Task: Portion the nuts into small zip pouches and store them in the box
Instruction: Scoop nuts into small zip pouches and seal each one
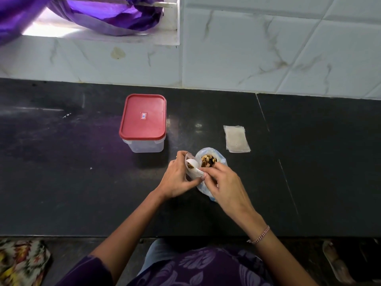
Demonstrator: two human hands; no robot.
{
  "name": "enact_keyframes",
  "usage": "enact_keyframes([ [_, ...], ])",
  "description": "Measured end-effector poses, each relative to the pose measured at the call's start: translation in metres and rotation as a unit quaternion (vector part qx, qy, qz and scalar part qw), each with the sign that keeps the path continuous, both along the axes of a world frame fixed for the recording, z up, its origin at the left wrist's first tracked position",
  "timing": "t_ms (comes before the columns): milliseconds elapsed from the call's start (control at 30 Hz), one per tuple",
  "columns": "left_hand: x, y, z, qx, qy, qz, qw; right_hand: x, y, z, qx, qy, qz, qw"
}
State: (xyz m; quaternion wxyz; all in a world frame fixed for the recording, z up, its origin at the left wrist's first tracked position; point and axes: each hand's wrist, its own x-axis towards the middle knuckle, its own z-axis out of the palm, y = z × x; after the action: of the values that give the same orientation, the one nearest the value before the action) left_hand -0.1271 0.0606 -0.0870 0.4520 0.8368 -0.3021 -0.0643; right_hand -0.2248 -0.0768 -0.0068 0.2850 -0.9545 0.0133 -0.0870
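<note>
At frame centre, your left hand [177, 179] pinches the pouch [188, 157]. Your right hand [223, 183] grips the spoon [195, 170] at its mouth, beside the nuts [208, 161]. Expect limp, slippery film, so hold the pouch by its rim. The box [143, 122], upper left, is lidded.

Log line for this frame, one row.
step: filling pouch | left hand: holds small pouch | right hand: tips white spoon into it | nut bag: open | box: lid on | spare pouches: stacked

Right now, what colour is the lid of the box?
Red, with a small white sticker; the lid shows best in the head view.
</note>
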Motion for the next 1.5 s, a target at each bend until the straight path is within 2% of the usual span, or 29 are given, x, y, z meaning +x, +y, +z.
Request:
enact_keyframes([
  [200,0.005,0.005,-0.003,0.005,0.001,-0.007,1.000,-0.007,-0.003,-0.009,-0.075,-0.052,0.025,0.995],
  [400,0.005,0.005,-0.001,0.015,-0.005,-0.019,1.000,-0.008,-0.012,-0.011,-0.103,-0.084,0.048,0.990],
  [500,0.008,0.003,0.001,0.035,-0.017,-0.025,0.999,-0.006,-0.015,-0.009,-0.088,-0.110,0.039,0.989],
  [633,0.010,0.000,0.003,0.036,-0.042,-0.036,0.998,-0.004,-0.017,-0.011,-0.121,-0.084,0.051,0.988],
  [833,0.012,-0.001,-0.001,0.042,-0.045,-0.025,0.998,-0.002,-0.023,-0.019,0.112,-0.063,-0.024,0.991],
  [900,0.013,-0.001,-0.001,0.039,-0.044,-0.024,0.998,-0.002,-0.024,-0.021,0.155,-0.052,-0.046,0.986],
  [967,0.014,-0.002,-0.002,0.039,-0.046,-0.026,0.998,-0.003,-0.026,-0.021,0.121,-0.057,-0.045,0.990],
  [1133,0.010,-0.003,-0.003,0.060,-0.043,-0.043,0.996,-0.001,-0.023,-0.017,-0.083,-0.063,0.023,0.994],
  [1200,0.007,-0.005,-0.003,0.065,-0.036,-0.049,0.996,0.004,-0.020,-0.017,-0.119,-0.045,0.037,0.991],
  [1267,0.007,-0.004,-0.004,0.063,-0.027,-0.042,0.997,0.008,-0.023,-0.014,-0.077,-0.017,0.025,0.997],
  [1333,0.008,-0.002,-0.004,0.063,-0.013,-0.032,0.997,0.008,-0.034,-0.008,0.040,-0.007,-0.020,0.999],
  [1400,0.010,0.002,-0.005,0.057,-0.007,-0.024,0.998,0.007,-0.048,-0.006,0.145,-0.013,-0.093,0.985],
  [1433,0.010,0.004,-0.005,0.052,-0.008,-0.021,0.998,0.009,-0.055,-0.009,0.156,-0.013,-0.130,0.979],
  [1500,0.011,0.006,-0.008,0.048,-0.011,-0.023,0.999,0.014,-0.065,-0.022,0.114,-0.001,-0.170,0.979],
])
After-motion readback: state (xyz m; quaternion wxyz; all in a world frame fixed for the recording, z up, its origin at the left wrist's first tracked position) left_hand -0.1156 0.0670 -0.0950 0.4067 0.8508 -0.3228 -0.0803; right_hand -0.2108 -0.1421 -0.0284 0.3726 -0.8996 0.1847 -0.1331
